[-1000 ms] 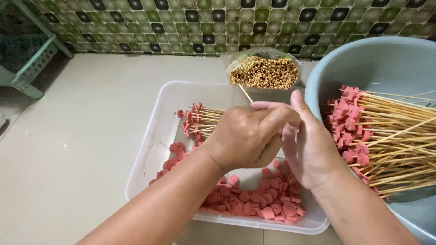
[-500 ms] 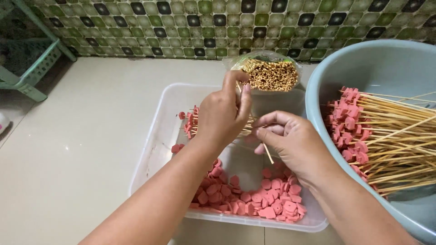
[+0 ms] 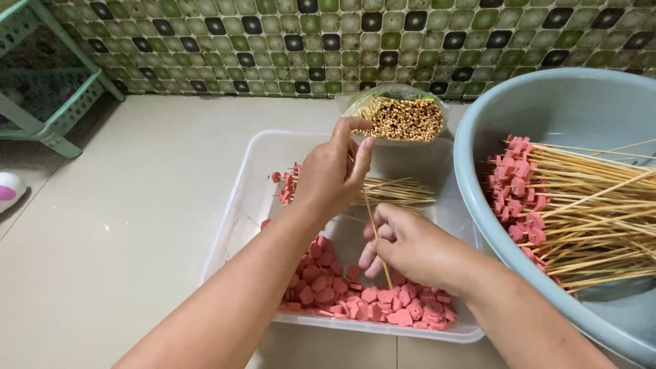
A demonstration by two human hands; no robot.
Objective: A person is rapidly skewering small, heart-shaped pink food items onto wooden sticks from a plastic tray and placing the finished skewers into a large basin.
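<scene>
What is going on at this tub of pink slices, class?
A person is working over a clear plastic tub on a tiled floor. The right hand holds a bamboo skewer over the pink sausage slices heaped in the tub. The left hand pinches the skewer's upper end, just in front of a bag of bare skewers. A few loaded skewers lie across the tub, and many more finished skewers fill the grey-blue basin on the right.

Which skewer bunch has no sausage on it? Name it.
The bagged bundle of bare skewers by the tiled wall; those in the clear tub and grey basin carry pink pieces.
</scene>
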